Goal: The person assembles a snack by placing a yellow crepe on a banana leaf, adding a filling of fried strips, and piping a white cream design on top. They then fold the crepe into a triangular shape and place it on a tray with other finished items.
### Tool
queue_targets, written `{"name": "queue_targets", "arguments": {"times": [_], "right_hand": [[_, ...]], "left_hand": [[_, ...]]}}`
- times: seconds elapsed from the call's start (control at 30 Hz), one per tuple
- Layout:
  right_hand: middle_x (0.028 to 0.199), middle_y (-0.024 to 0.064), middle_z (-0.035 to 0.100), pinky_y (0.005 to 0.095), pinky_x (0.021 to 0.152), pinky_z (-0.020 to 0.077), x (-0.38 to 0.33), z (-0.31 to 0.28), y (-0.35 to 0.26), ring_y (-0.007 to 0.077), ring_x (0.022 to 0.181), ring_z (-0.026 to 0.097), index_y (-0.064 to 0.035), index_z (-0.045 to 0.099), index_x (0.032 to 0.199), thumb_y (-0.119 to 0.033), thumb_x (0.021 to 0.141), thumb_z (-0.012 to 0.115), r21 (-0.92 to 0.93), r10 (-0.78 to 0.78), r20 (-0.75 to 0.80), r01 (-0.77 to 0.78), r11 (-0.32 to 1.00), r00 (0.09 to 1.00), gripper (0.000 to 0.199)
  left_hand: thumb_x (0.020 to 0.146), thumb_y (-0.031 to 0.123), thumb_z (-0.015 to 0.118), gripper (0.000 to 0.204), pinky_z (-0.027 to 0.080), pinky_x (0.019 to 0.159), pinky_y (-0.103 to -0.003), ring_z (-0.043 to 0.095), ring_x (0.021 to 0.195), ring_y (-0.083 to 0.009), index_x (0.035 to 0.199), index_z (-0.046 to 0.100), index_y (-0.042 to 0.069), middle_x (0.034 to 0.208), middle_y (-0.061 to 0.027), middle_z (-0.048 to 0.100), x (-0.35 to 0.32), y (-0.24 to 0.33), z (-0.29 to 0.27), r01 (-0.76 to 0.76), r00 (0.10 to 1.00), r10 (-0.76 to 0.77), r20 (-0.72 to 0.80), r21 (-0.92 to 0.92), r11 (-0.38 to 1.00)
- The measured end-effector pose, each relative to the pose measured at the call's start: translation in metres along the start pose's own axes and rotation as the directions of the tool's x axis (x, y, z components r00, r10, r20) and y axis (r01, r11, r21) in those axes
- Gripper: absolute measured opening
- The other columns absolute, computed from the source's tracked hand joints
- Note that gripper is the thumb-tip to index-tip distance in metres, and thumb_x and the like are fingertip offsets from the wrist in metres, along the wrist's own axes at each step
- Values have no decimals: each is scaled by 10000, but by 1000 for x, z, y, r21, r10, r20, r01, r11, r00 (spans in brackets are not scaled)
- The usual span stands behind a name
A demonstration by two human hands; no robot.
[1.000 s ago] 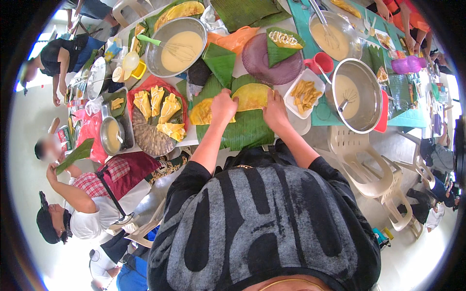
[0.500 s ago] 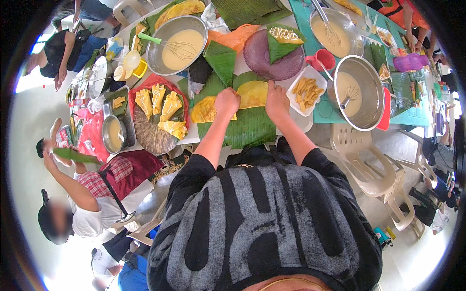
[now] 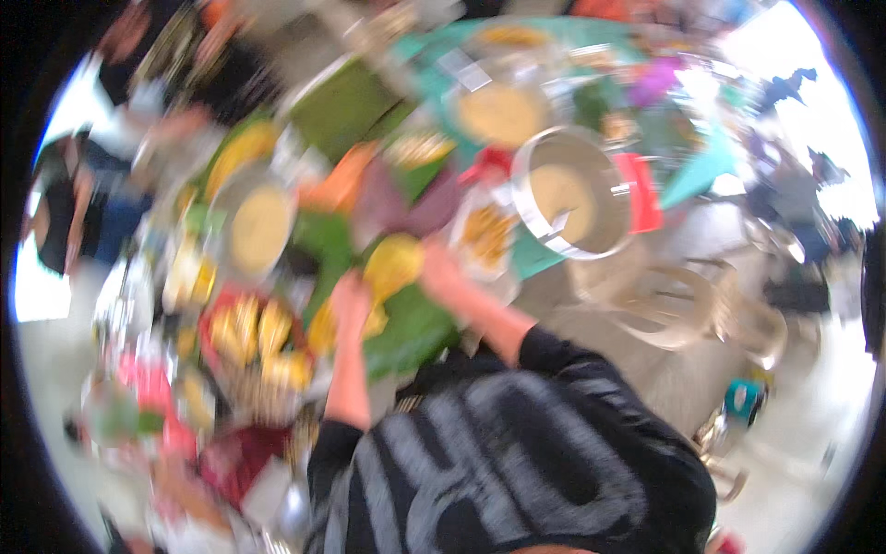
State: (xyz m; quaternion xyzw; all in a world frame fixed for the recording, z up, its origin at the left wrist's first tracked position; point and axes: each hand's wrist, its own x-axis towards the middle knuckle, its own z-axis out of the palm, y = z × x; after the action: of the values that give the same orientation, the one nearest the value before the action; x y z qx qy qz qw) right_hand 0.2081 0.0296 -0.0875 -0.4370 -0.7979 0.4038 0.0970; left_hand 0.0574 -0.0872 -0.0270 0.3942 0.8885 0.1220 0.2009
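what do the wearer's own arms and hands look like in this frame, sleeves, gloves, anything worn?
Blurred frame. Both forearms are bare below short black sleeves of a dark top with large grey lettering. The left hand and right hand appear ungloved; rings, watch or bands cannot be made out.

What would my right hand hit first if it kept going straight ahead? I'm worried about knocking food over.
Most likely the small white dish of yellow food just beyond the right hand, which rests by the yellow dough on the green leaf. The picture is badly blurred, so depth is uncertain.

Bright daylight, heavy motion blur (fisheye-bent edges)
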Motion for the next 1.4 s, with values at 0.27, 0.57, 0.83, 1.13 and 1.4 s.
{"name": "queue_targets", "arguments": {"times": [0.27,0.57,0.83,1.13,1.4], "right_hand": [[1085,270,533,461,780,488,66,-69,-12,392,933,581,91,529,987,-90,884,353,-204,-49,-34,41,978,998,273],[1036,244,535,459,738,495,64,-78,-13,366,920,582,76,530,992,-75,834,413,-277,-128,14,127,953,992,249],[1068,301,514,477,982,332,46,-94,-30,425,1064,471,74,495,1002,-169,902,314,408,69,96,-103,907,993,319],[651,214,561,471,626,433,-24,-91,3,407,671,563,7,536,707,-279,762,637,134,-2,328,-44,990,945,308],[701,240,608,438,703,473,-69,-76,46,386,732,611,32,616,686,-456,792,599,-123,331,495,-313,942,803,500]], "left_hand": [[726,127,675,158,473,603,-364,608,616,-273,765,640,-22,678,-176,622,97,8,40,-7,998,-14,-54,-360,933],[711,116,681,147,475,607,-392,621,636,-328,737,640,-23,677,-189,627,103,3,44,-21,998,3,-56,-319,947],[778,258,587,244,472,715,-474,606,788,-375,779,648,22,794,-214,630,105,-2,42,-284,957,288,-18,126,951],[709,165,617,230,491,769,-398,624,873,-327,899,668,47,892,-163,660,104,29,3,104,994,-95,51,-221,970],[708,102,574,208,490,779,-392,623,880,-322,884,677,63,901,-156,661,96,23,12,116,992,-103,68,-232,966]]}}
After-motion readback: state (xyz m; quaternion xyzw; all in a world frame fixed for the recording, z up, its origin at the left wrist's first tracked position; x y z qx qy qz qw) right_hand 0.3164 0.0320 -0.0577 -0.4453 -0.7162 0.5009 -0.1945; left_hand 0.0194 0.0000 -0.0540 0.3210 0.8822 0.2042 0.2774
